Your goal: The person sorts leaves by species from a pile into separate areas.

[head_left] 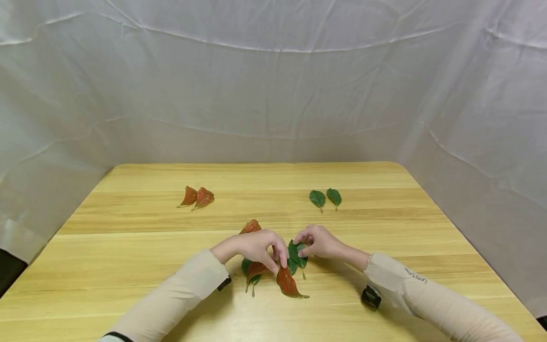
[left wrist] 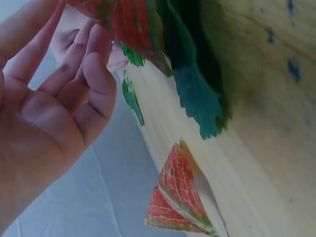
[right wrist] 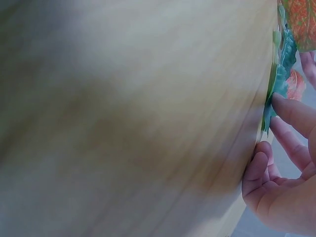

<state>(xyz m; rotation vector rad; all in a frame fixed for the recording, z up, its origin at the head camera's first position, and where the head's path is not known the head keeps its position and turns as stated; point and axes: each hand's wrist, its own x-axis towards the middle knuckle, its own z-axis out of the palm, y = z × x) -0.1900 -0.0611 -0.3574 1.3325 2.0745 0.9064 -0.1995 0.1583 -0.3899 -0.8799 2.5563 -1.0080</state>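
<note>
Near the middle of the table, my left hand (head_left: 260, 247) pinches a red leaf (head_left: 288, 284) by its broad end, its stem pointing right. Beneath that hand lie another red leaf (head_left: 255, 270) and green leaves (head_left: 255, 279), partly covered. A further red leaf (head_left: 251, 226) shows just beyond its knuckles. To the right, my right hand (head_left: 321, 241) has thumb and forefinger on a green leaf (head_left: 304, 260), which overlaps other green leaves (head_left: 292, 251). In the right wrist view, the fingertips pinch the edge of a green leaf (right wrist: 279, 81) close to the tabletop.
Two red leaves (head_left: 204, 197) lie side by side at the far left of the wooden table (head_left: 141, 275). Two green leaves (head_left: 317, 198) are at the far right. Pale sheeting (head_left: 273, 95) hangs behind and on both sides.
</note>
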